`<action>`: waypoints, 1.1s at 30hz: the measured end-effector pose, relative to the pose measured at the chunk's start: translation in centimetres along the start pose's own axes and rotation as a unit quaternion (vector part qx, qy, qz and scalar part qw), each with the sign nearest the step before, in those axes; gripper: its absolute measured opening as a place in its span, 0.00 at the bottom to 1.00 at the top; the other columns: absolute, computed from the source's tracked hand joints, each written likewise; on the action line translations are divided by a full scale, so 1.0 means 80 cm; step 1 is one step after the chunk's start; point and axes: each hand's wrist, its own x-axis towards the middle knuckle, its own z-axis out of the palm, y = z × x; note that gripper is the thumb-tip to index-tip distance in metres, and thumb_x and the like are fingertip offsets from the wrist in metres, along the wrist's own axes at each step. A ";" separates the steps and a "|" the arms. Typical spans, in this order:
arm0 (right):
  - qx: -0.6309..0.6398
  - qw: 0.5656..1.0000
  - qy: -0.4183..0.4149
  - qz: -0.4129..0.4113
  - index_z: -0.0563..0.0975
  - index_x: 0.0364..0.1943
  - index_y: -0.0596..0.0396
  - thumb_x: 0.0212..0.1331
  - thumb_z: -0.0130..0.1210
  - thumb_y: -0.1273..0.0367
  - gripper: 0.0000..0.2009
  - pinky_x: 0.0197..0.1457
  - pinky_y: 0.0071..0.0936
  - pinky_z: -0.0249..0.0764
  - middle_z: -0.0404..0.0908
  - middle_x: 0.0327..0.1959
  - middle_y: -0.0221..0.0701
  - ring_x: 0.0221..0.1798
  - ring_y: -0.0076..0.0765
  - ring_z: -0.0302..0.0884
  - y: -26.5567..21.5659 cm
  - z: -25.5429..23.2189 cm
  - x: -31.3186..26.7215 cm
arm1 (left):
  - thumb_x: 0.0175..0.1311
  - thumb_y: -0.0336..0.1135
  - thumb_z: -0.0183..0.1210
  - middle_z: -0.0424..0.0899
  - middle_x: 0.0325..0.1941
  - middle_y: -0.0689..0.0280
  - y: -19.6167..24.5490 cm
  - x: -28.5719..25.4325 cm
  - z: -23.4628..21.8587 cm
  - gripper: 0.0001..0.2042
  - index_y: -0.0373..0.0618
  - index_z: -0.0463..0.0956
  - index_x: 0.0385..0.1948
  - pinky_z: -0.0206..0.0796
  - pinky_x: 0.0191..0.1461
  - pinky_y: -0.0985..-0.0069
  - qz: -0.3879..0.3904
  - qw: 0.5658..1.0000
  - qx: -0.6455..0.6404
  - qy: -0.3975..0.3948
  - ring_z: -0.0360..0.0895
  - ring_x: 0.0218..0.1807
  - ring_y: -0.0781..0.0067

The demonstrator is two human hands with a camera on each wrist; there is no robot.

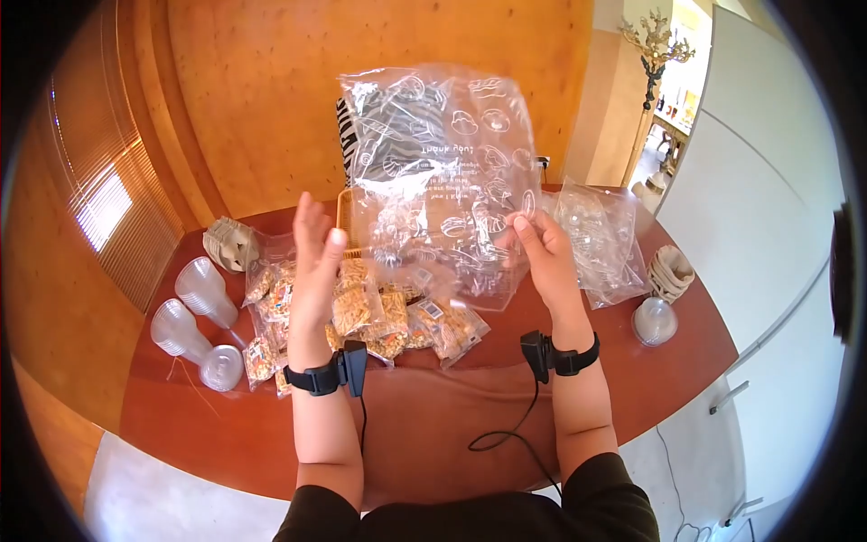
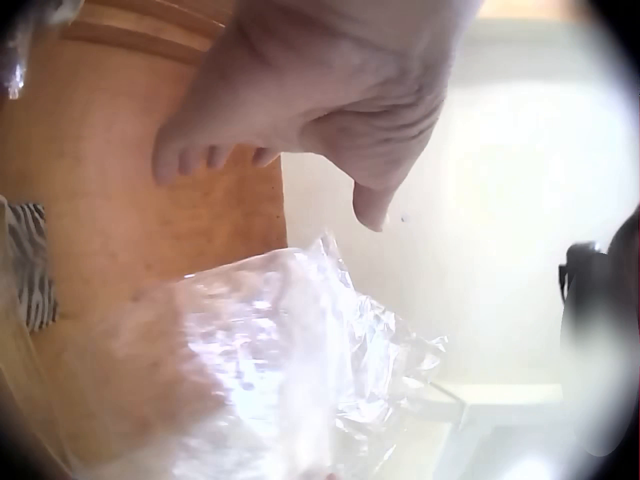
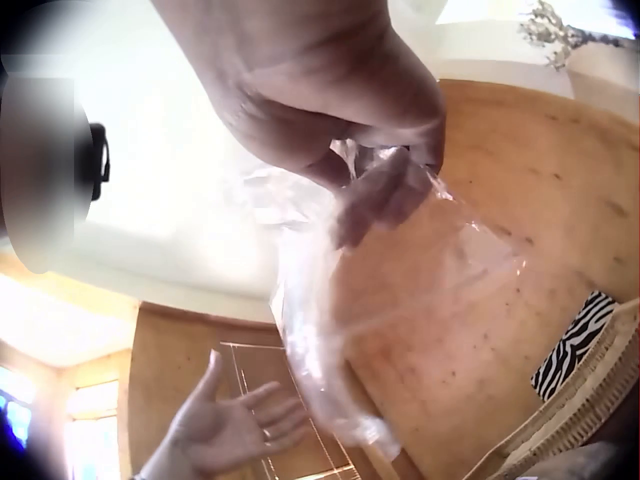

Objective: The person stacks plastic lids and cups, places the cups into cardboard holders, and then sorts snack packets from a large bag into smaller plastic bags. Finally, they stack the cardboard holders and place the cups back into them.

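A clear plastic bag with white printed drawings and "Thank you" text hangs over the table, its lettering upside down in the head view. My right hand pinches its edge between thumb and fingers; the right wrist view shows the hand curled on the gathered film. On the other side of the bag, my left hand is raised with fingers extended and holds nothing. The left wrist view shows that hand apart from the bag.
Packaged snacks are piled mid-table before a wicker basket. Clear cups, a round lid stack and beige holders sit left. More clear bags, holders and lids lie right.
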 end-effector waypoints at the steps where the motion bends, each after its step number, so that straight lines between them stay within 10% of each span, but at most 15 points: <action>1: 0.000 1.000 -0.015 0.021 0.73 0.42 0.59 0.68 0.47 0.64 0.12 0.29 0.20 0.74 0.78 0.27 0.29 0.25 0.21 0.73 0.001 -0.005 0.001 | 0.62 0.58 0.53 0.47 0.72 0.49 -0.004 -0.001 0.002 0.42 0.48 0.40 0.71 0.44 0.73 0.63 -0.026 0.999 0.004 -0.021 0.49 0.73 0.56; 5: 0.014 0.996 -0.029 0.084 0.71 0.47 0.59 0.65 0.51 0.64 0.13 0.32 0.20 0.74 0.78 0.31 0.30 0.30 0.22 0.75 0.003 -0.011 0.005 | 0.55 0.43 0.65 0.47 0.73 0.51 -0.019 0.002 0.023 0.48 0.41 0.37 0.70 0.43 0.73 0.66 -0.076 0.990 -0.006 -0.116 0.48 0.72 0.62; 10: 0.007 0.997 -0.033 0.065 0.67 0.54 0.57 0.59 0.58 0.68 0.20 0.40 0.22 0.73 0.77 0.37 0.33 0.36 0.24 0.76 0.021 -0.029 0.012 | 0.58 0.18 0.58 0.74 0.54 0.59 -0.024 0.001 0.043 0.31 0.39 0.54 0.64 0.70 0.50 0.76 -0.087 0.990 -0.073 -0.088 0.74 0.50 0.73; 15: 0.013 0.996 -0.018 0.087 0.65 0.57 0.57 0.55 0.61 0.71 0.25 0.42 0.22 0.73 0.77 0.41 0.35 0.40 0.26 0.75 0.025 -0.048 0.020 | 0.57 0.20 0.59 0.78 0.47 0.61 -0.019 0.002 0.038 0.27 0.37 0.61 0.59 0.72 0.45 0.79 -0.091 0.994 -0.013 -0.053 0.76 0.44 0.78; 18: -0.145 0.986 0.071 -0.039 0.65 0.58 0.57 0.51 0.63 0.69 0.29 0.51 0.31 0.72 0.76 0.45 0.38 0.47 0.34 0.74 0.026 -0.028 0.011 | 0.58 0.20 0.60 0.78 0.47 0.61 -0.018 0.003 0.040 0.25 0.37 0.62 0.58 0.72 0.44 0.80 -0.051 0.998 0.023 -0.010 0.76 0.45 0.79; 23: -0.332 0.901 -0.143 -0.239 0.61 0.64 0.55 0.40 0.69 0.65 0.42 0.69 0.46 0.52 0.62 0.62 0.47 0.66 0.53 0.56 -0.024 0.043 -0.031 | 0.58 0.21 0.59 0.77 0.51 0.60 0.005 -0.007 0.065 0.25 0.38 0.62 0.58 0.71 0.49 0.80 0.042 0.994 0.073 0.068 0.75 0.48 0.79; 33: -0.409 0.862 -0.036 -0.297 0.68 0.57 0.55 0.46 0.51 0.81 0.28 0.50 0.38 0.73 0.74 0.53 0.42 0.52 0.50 0.74 0.004 0.062 -0.040 | 0.65 0.28 0.55 0.78 0.47 0.60 0.026 -0.028 0.094 0.27 0.41 0.54 0.64 0.71 0.46 0.80 0.001 0.995 -0.099 -0.031 0.77 0.44 0.78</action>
